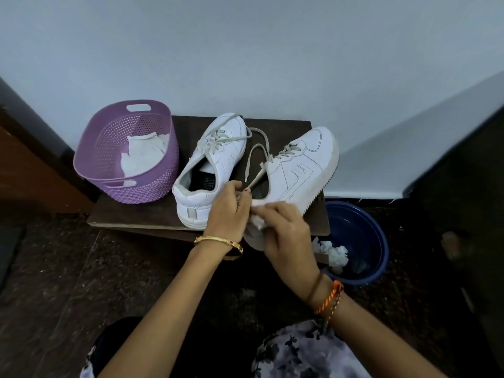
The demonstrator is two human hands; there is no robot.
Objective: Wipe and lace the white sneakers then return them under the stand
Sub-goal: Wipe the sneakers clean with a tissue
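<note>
Sneakers: two white leather low-top sneakers sit on the dark wooden low stand (pixel 272 126); the left sneaker (pixel 210 165) stands flat, the right sneaker (pixel 297 170) is tipped onto its side so I see its ridged sole edge.
Direction from hands: both shoes lie just ahead of my hands, the right one touching them at its heel end.
Long axis: each shoe runs heel-near to toe-far, slanting up and to the right; the two are roughly parallel.
Lace: a grey flat lace (pixel 259 151) loops loosely off the right sneaker's upper eyelets and trails back towards my fingers.
Left hand (pixel 229 211): fingers curled, pinching the free lace end by the collar of the right sneaker.
Right hand (pixel 286 233): curled round a crumpled white cloth wad (pixel 257 223), pressed at the heel of the same shoe.
Nearer hand: I judge the left hand is better placed to feed the lace, since it is already at the eyelet side.
Writing: dark insole of the left sneaker carries a pale printed mark, too blurred to read; a raised "U"-like shape sits on each side panel.
Surroundings: lilac perforated plastic basket (pixel 125 151) with pale cloth at left; blue round tub (pixel 357 241) with a wet rag on the floor at right.
</note>
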